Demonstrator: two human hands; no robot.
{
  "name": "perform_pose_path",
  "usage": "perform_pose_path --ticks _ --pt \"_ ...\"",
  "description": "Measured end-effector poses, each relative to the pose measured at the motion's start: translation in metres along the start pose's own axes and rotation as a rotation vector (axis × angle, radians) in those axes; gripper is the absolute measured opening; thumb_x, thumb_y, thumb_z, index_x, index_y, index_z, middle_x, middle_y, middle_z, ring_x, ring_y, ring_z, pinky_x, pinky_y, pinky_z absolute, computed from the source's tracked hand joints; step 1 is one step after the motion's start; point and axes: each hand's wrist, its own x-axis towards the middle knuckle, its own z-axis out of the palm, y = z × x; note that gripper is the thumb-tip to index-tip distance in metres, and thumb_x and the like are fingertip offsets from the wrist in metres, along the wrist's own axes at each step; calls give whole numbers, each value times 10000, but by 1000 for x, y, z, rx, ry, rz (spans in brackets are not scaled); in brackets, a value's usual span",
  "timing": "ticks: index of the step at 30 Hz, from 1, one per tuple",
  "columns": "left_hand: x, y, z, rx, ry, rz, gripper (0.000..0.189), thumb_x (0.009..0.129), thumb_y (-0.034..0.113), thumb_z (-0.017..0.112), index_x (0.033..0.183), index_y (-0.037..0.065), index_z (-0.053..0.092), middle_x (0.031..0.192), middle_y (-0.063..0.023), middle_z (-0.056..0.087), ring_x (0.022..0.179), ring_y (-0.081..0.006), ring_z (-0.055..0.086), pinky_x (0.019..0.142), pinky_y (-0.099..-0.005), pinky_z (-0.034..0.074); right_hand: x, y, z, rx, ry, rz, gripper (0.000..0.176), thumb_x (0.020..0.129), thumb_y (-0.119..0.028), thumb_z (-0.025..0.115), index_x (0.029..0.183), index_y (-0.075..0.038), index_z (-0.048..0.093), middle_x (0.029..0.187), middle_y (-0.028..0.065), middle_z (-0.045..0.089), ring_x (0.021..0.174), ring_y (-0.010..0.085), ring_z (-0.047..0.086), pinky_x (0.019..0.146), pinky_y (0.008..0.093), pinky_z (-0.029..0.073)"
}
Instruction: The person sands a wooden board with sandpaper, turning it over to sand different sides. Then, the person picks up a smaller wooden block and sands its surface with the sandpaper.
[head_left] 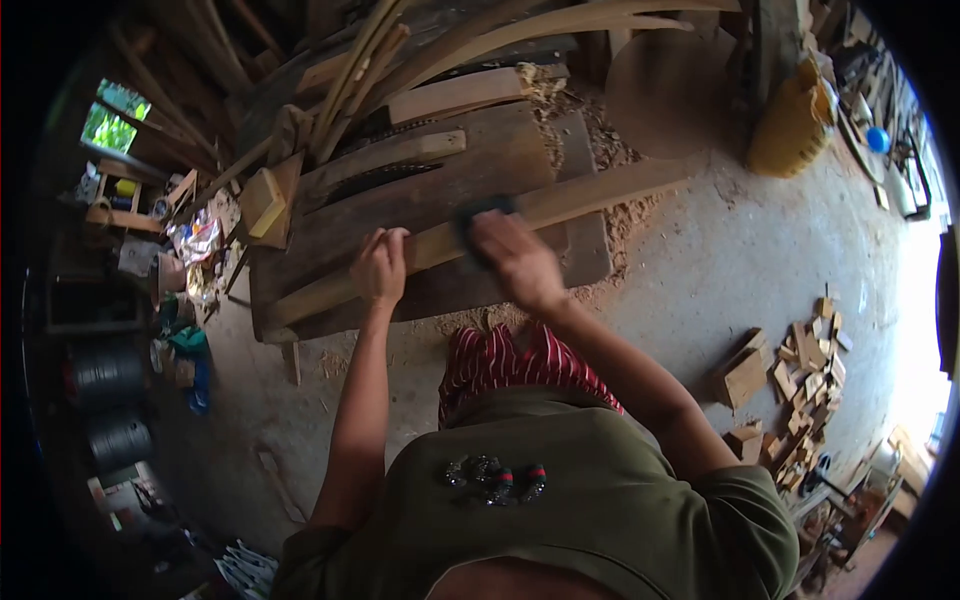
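Note:
A long wooden plank (430, 246) lies slantwise across the workbench (500, 135), its right end reaching past the bench edge. My left hand (381, 268) is closed on the plank left of its middle. Farther right, my right hand (517, 262) presses a dark, flat piece that looks like sandpaper (485, 208) onto the plank's face. Motion blurs this hand and the dark piece, and the fingers partly cover it.
Wood shavings (625, 235) lie along the bench edges and floor. Curved wood strips (480, 45) stack at the back. A yellow sack (795, 120) stands far right. Wood offcuts (800, 370) pile on the right floor. A wood block (262, 203) sits at the bench's left.

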Motion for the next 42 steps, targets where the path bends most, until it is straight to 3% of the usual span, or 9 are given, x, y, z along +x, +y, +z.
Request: perform_pose_path --ticks 3,8,15,19,28,31,36,39,42 --pt "-1 -6 1 -294 5 -275 365 1039 314 371 980 134 684 911 -76 696 848 -316 670 706 -405 503 0 -18 6 73 -35 -157 519 830 -47 536 1349 -59 534 1475 103 460 1383 267 409 1187 411 291" --pt "-2 -6 -1 -179 -3 -184 361 1032 297 378 983 120 689 934 -83 688 894 -318 662 730 -416 506 -45 105 -85 -283 279 387 477 869 11 498 1338 -60 548 1394 150 532 1331 327 462 1129 432 356" --pt "6 -11 5 -309 59 -91 330 1046 241 384 1099 74 663 997 -113 647 930 -316 641 759 -414 498 -144 211 -162 -97 590 1261 504 966 -429 521 793 28 645 648 204 619 621 365 612 589 461 415" --pt "10 7 4 -304 98 1 271 1032 189 446 1149 62 655 1084 -128 596 983 -303 608 796 -413 485 -154 210 -148 436 684 1287 378 946 -448 592 821 -91 593 700 -81 457 628 68 437 539 296 354" --pt "101 192 53 -494 -213 389 323 962 206 579 1250 65 612 1255 -155 566 1163 -343 551 967 -419 442 -71 198 -156 489 285 1101 411 1001 -333 548 1214 16 593 979 30 636 868 105 572 813 285 503" --pt "119 234 107 -365 -294 463 460 949 271 603 1375 125 508 1340 -149 532 1164 -350 558 971 -439 453 -62 203 -134 153 569 513 412 994 -333 552 1178 32 596 955 100 663 835 164 590 765 322 494" --pt "124 255 142 -321 -348 314 598 905 290 655 1414 56 444 1337 -202 534 1186 -409 538 961 -474 454 -64 268 -112 889 188 1112 422 974 -377 546 935 42 586 677 40 539 613 135 521 539 340 427" --pt "125 248 142 -280 -345 232 628 873 302 691 1396 42 461 1277 -215 575 1163 -413 556 941 -477 468 -83 263 -101 966 -95 1072 422 993 -351 531 1262 -33 597 1116 133 646 889 208 632 658 342 569" --pt "127 251 145 -251 -318 201 615 854 307 718 1355 28 496 1211 -218 609 1104 -403 596 908 -465 490 -101 280 -100 1030 21 1296 513 991 -406 524 1296 4 576 1152 165 643 978 239 639 797 407 563"
